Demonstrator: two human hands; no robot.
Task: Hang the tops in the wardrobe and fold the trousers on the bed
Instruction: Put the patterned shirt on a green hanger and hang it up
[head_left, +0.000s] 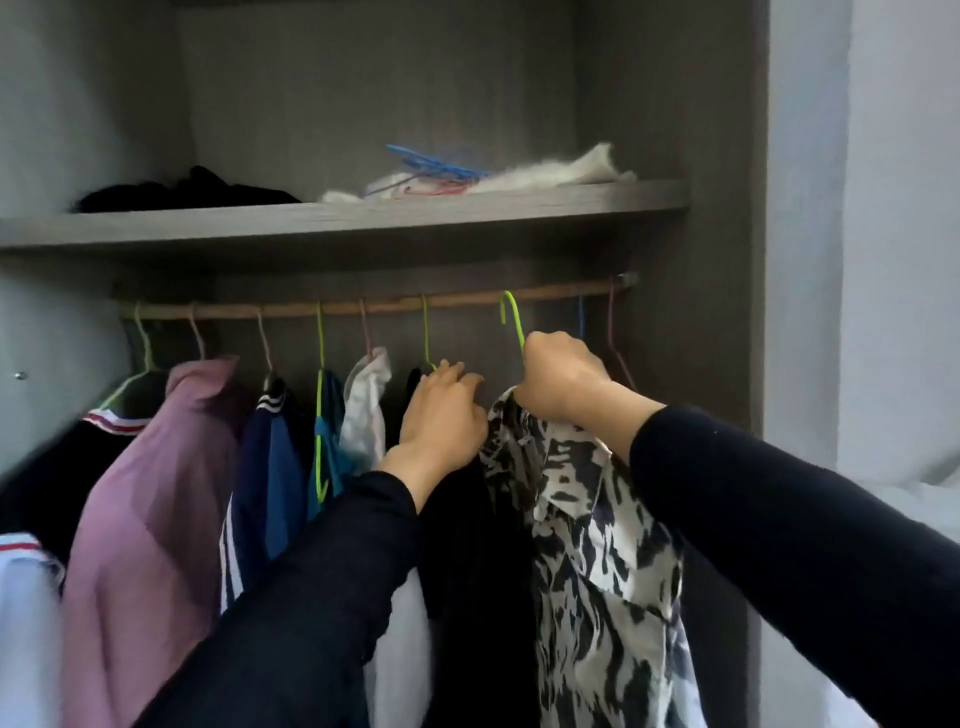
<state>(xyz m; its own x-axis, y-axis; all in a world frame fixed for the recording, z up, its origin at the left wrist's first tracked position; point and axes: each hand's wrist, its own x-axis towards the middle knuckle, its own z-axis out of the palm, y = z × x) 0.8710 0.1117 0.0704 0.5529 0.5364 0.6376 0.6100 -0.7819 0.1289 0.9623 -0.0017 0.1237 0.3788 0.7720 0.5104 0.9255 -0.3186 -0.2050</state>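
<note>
A: While the right hand (563, 374) is clamping the neck of the green hanger (517, 322), where is the patterned top (587, 519) hanging?
B: Below that fist, centre right of frame. The left hand (441, 410), just beside it, is pressing on the black top (467, 545); gripping or not, I cannot tell.
A: Which step is going on?
B: Hanging tops. The hook (506, 294) is sitting at the rod (467, 300), perhaps unseated; the next move is calling for seating it, then releasing.
A: Counting?
B: Nine hooks, two hands, no trousers showing.
</note>
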